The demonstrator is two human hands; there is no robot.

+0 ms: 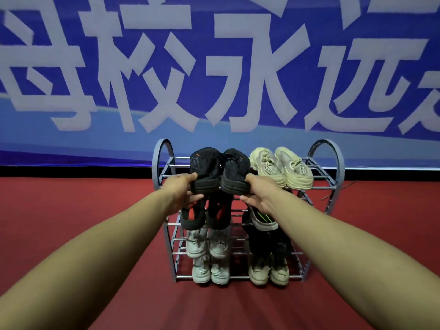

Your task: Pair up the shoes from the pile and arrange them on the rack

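A grey metal shoe rack (329, 167) with several tiers stands on the red floor in front of a blue banner. My left hand (182, 190) grips the heel of a black sneaker (205, 166). Its mate, a second black sneaker (234, 170), is held at the heel by my right hand (258, 194). Both shoes lie side by side at the left of the top tier, toes pointing away. A cream pair (282, 169) sits to their right on the same tier.
Lower tiers hold a black-and-red pair (207, 215), a shoe with green stripes (264, 219), a dark pair (271, 244), a whitish pair (207, 244) and, at the bottom, two pale pairs (210, 270). A thin dark stick (338, 190) lies on the floor right of the rack.
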